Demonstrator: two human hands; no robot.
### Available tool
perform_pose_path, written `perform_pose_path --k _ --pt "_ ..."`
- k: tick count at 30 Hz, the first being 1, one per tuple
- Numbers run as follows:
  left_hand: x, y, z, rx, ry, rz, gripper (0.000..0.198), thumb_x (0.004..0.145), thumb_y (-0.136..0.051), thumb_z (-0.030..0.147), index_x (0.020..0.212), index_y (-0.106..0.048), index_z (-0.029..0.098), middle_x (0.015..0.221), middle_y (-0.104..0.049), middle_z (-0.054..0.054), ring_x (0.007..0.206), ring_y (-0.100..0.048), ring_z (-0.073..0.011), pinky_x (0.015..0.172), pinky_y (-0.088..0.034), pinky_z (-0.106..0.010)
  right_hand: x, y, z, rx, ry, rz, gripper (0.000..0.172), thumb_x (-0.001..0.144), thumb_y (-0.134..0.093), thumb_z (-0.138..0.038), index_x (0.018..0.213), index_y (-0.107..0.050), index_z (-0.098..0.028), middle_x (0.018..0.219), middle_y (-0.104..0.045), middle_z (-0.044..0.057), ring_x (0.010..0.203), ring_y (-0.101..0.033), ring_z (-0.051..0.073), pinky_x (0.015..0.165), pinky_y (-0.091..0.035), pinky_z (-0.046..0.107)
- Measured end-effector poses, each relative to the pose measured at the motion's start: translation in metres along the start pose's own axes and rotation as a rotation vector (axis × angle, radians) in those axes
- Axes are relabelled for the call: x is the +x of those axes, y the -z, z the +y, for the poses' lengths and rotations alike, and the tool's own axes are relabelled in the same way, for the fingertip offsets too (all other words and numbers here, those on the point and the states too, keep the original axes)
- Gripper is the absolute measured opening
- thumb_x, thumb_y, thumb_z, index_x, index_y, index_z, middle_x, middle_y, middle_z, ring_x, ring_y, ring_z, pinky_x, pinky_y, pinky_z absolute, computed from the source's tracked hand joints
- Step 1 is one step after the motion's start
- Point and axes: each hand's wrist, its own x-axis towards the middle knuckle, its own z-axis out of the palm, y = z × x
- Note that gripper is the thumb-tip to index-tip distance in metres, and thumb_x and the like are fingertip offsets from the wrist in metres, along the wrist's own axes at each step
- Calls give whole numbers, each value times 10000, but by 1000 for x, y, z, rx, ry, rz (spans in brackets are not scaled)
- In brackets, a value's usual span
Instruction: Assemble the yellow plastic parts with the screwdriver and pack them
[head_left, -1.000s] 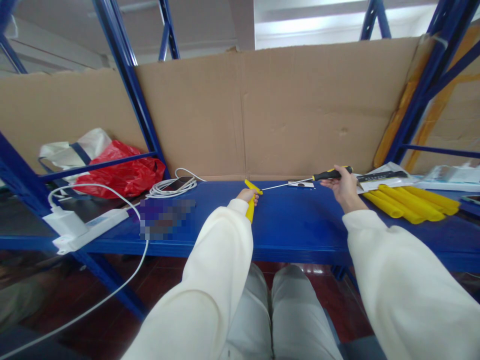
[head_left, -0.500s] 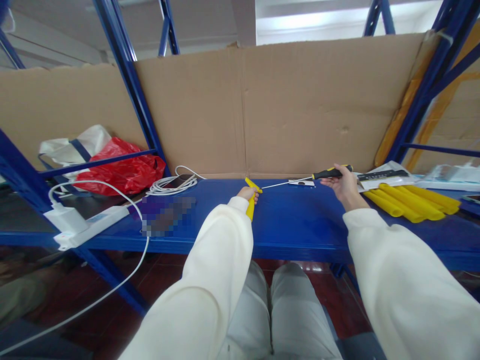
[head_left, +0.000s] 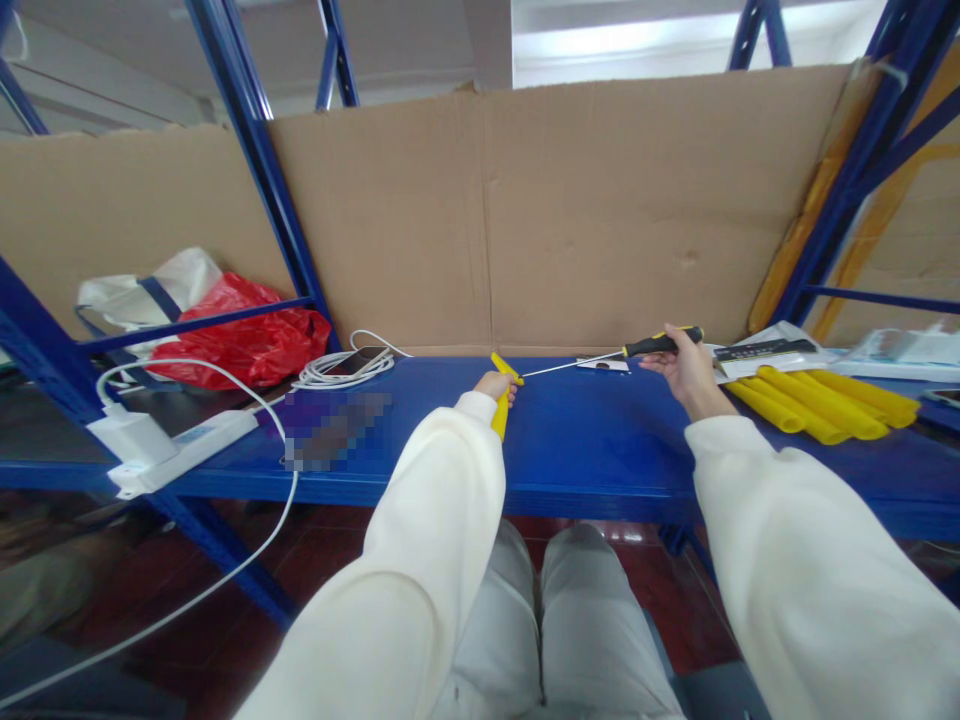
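Note:
My left hand (head_left: 496, 386) is closed around a yellow T-shaped piece (head_left: 500, 418), whose crossbar sticks up above the fist. In my right hand (head_left: 684, 366) is a screwdriver (head_left: 654, 345) with a black and yellow handle, gripped with the fingers around it. Its long thin metal shaft runs left, almost level, and the tip meets the right side of the yellow piece. Whether the tip sits inside a screw there is too small to tell. A small white card-like item (head_left: 604, 364) lies on the blue shelf (head_left: 592, 450) behind the shaft.
Several yellow tubes (head_left: 817, 405) lie at the right, by a black and white package (head_left: 772, 355). On the left are a coiled white cable (head_left: 341, 371), a white power strip (head_left: 196, 448) and a red plastic bag (head_left: 247, 335). A cardboard panel (head_left: 600, 220) stands behind the shelf.
Almost nothing differs. Both hands keep their grip, and the screwdriver tip stays at the yellow piece.

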Motion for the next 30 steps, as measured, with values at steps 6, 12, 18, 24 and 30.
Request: perform_pose_path --k 6,12,18,24,30 --pt "-1 -1 0 89 -27 7 124 957 -554 41 944 -641 128 517 -451 78 404 -412 -84 462 -358 -200 -5 -2 -2 -40 -10 56 454 820 -892 -449 961 -501 -266 621 -626 -83 424 -625 134 407 -572 226" --pt "-3 -2 -1 122 -58 14 208 961 -501 -1 851 -602 144 510 -428 81 411 -403 -84 467 -348 -209 3 2 -3 2 -73 6 477 849 -816 -602 899 -483 -264 554 -498 -85 498 -647 167 495 -608 277" --pt "1 -1 -2 124 -55 15 191 938 -552 6 827 -605 152 521 -445 78 422 -421 -91 501 -389 -223 6 5 -5 18 -97 -33 319 990 -550 -536 840 -502 -258 504 -360 -72 540 -652 204 521 -612 308" --pt "1 -2 -2 139 -75 14 249 957 -514 2 778 -576 164 500 -431 77 417 -412 -88 477 -360 -216 5 4 -3 -92 -11 79 317 980 -605 -500 818 -529 -239 512 -491 -49 386 -504 135 345 -432 225" --pt "2 -2 -2 151 -80 22 238 964 -517 11 791 -584 161 504 -444 76 416 -420 -86 469 -357 -212 2 4 -4 -114 11 141 365 924 -740 -523 833 -500 -264 467 -438 -101 331 -459 117 309 -372 201"
